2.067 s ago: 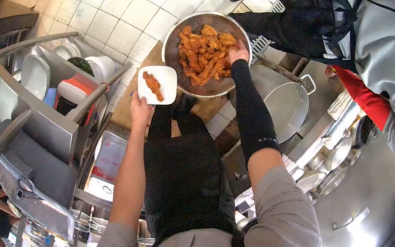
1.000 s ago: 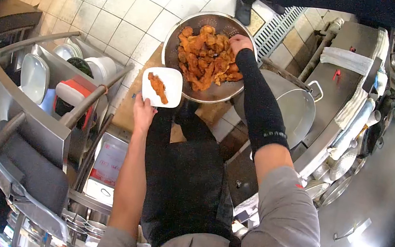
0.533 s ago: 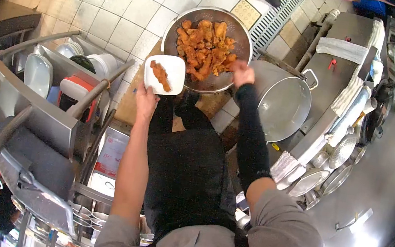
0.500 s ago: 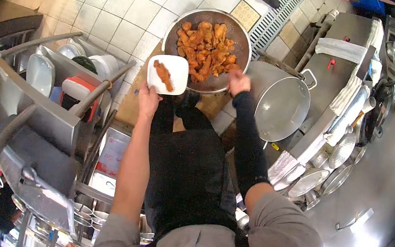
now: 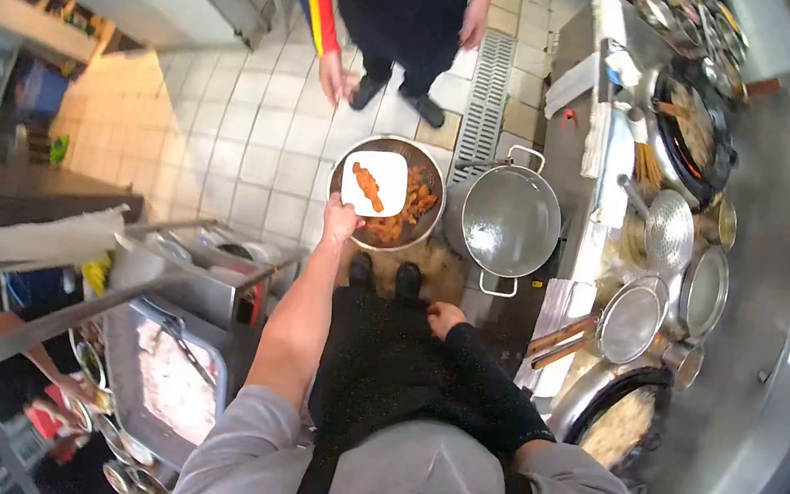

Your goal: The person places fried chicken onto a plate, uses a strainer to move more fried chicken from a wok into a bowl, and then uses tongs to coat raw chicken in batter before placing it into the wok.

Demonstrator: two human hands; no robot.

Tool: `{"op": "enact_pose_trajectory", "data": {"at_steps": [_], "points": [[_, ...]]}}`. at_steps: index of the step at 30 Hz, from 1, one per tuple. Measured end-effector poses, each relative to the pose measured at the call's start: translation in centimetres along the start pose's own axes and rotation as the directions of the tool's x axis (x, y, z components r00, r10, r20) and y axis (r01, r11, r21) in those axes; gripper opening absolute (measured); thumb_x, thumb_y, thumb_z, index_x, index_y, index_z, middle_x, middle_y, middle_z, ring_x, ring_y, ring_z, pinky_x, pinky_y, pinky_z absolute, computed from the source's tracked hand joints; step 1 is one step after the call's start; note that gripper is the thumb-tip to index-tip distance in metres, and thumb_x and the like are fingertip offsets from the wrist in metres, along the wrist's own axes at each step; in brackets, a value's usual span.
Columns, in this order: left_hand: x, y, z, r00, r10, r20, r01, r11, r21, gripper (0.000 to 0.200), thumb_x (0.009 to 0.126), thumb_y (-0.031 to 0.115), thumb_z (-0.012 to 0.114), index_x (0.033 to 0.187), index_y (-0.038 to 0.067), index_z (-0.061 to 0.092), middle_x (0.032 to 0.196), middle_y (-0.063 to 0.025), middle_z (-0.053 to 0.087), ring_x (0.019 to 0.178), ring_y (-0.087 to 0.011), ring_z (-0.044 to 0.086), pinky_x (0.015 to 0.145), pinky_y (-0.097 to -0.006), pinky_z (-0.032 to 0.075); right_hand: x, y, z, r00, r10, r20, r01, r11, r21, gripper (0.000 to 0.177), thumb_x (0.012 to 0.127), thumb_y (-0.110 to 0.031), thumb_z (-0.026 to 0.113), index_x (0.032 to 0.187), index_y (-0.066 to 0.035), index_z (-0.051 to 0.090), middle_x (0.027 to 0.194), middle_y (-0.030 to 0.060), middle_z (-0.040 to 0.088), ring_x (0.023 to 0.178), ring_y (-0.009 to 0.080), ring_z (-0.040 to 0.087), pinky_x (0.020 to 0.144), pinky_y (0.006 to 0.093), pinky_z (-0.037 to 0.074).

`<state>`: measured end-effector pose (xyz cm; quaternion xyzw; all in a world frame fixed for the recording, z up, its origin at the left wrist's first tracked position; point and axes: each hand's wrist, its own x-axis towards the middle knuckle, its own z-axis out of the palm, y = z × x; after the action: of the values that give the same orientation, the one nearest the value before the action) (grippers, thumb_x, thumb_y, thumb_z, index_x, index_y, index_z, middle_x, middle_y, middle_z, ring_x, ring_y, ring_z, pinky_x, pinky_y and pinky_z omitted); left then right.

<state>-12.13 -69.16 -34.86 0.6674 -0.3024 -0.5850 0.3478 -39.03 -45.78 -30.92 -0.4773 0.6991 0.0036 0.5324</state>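
Note:
A white squarish plate [image 5: 389,167] is in my left hand [image 5: 341,222], gripped at its near edge. One piece of fried chicken [image 5: 366,187] lies on it. Below the plate stands a wide metal bowl [image 5: 342,159] with more fried chicken pieces [image 5: 417,200], partly hidden by the plate. My right hand [image 5: 447,321] is beside the front of my black apron [image 5: 382,336], its fingers curled in and no object visible in them.
A co-worker faces me beyond the bowl, one hand [image 5: 336,79] lowered on the plate's side. A large pot [image 5: 510,221] stands right of the bowl. Woks, strainers [image 5: 629,322] and the stove counter line the right. A metal rack [image 5: 254,278] and a tray [image 5: 171,367] are at left.
My right hand has drawn back from the bowl's edge to my apron. The plate now sits over the bowl. The view has lifted, bringing the co-worker's body and arms into sight.

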Motion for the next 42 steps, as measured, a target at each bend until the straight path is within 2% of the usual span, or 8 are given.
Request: {"op": "enact_pose_trajectory", "data": {"at_steps": [6,11,28,32,37,39,40,42], "points": [[1.8,3.9,-1.6,0.991,0.062,0.116,-0.066,0.998,0.024,0.028,0.089,-0.006,0.039,0.113,-0.009,0.052,0.086,-0.0169,0.065,0.055,-0.0197,0.059,0.043,-0.0326,0.052,-2.8,11.2,7.3,0.945,0.115,-0.308,-0.053,0.977,0.205,0.03,0.091,-0.009,0.058,0.116,0.0,0.071,0.083,0.0138,0.073,0.067,0.025,0.071,0.063,0.0404,0.058],[3.1,5.6,-1.9,0.987,0.049,0.156,-0.068,0.99,0.121,0.025,0.089,-0.006,0.04,0.109,-0.008,0.055,0.086,-0.0166,0.065,0.054,-0.0198,0.06,0.045,-0.032,0.053,-10.4,11.7,10.9,0.802,0.587,-0.113,-0.194,0.435,0.879,0.024,0.095,-0.007,0.056,0.115,-0.001,0.068,0.074,0.0101,0.067,0.055,0.0191,0.062,0.047,0.0366,0.049],[5.1,4.2,-3.1,0.944,-0.236,0.229,0.216,0.97,0.11,0.026,0.102,0.019,0.049,0.104,-0.006,0.055,0.078,-0.0148,0.065,0.054,-0.0212,0.06,0.046,-0.0318,0.052,-20.5,17.5,23.1,0.609,0.791,0.057,-0.053,-0.031,0.998,0.028,0.092,-0.007,0.051,0.117,-0.005,0.064,0.08,0.0145,0.07,0.058,0.0234,0.067,0.043,0.0368,0.05],[0.2,-1.5,-3.5,0.839,-0.33,0.432,-0.127,0.653,0.747,0.016,0.098,0.013,0.057,0.108,0.0,0.057,0.078,-0.011,0.064,0.055,-0.0207,0.062,0.05,-0.0329,0.054,-20.0,23.1,25.8,0.514,0.857,-0.023,0.145,-0.06,0.988,0.023,0.093,-0.006,0.053,0.113,0.0,0.063,0.081,0.0132,0.069,0.056,0.0221,0.064,0.044,0.0351,0.051],[-12.3,-1.8,-1.2,0.769,-0.352,0.535,-0.324,0.506,0.799,0.021,0.096,0.02,0.06,0.094,-0.001,0.066,0.075,-0.0136,0.066,0.067,-0.0253,0.068,0.058,-0.0389,0.057,-19.2,31.6,25.5,0.502,0.856,0.124,0.505,-0.406,0.761,0.011,0.096,-0.007,0.06,0.104,-0.001,0.065,0.078,0.0085,0.066,0.061,0.0201,0.063,0.052,0.0322,0.052],[-9.1,-8.9,-1.5,0.515,-0.385,0.765,-0.81,0.072,0.582,0.027,0.094,0.022,0.058,0.097,-0.002,0.07,0.088,-0.0206,0.071,0.078,-0.0316,0.071,0.071,-0.0447,0.058,-16.5,38.1,28.3,0.628,0.777,0.042,0.511,-0.452,0.731,0.018,0.094,-0.018,0.07,0.098,-0.001,0.065,0.067,0.0086,0.063,0.048,0.0195,0.054,0.043,0.0303,0.044],[-10.2,-10.4,-0.6,0.494,-0.396,0.774,-0.858,-0.077,0.508,0.027,0.088,0.019,0.058,0.093,-0.001,0.075,0.096,-0.0285,0.071,0.081,-0.0451,0.07,0.075,-0.0545,0.056,-16.5,38.6,27.2,0.78,0.565,-0.27,0.591,-0.523,0.614,0.011,0.095,-0.007,0.065,0.103,0.0,0.065,0.09,0.0086,0.068,0.083,0.0191,0.065,0.077,0.0284,0.055],[-14.8,-8.4,2.1,0.643,-0.34,0.686,-0.729,0.001,0.684,0.026,0.079,0.015,0.061,0.087,-0.006,0.074,0.088,-0.0307,0.07,0.084,-0.0442,0.071,0.075,-0.0535,0.057,-15.0,35.5,23.9,0.695,0.685,-0.219,0.653,-0.473,0.591,0.028,0.098,-0.009,0.061,0.123,0.005,0.06,0.121,0.0173,0.066,0.113,0.0238,0.064,0.103,0.0348,0.052]]}}
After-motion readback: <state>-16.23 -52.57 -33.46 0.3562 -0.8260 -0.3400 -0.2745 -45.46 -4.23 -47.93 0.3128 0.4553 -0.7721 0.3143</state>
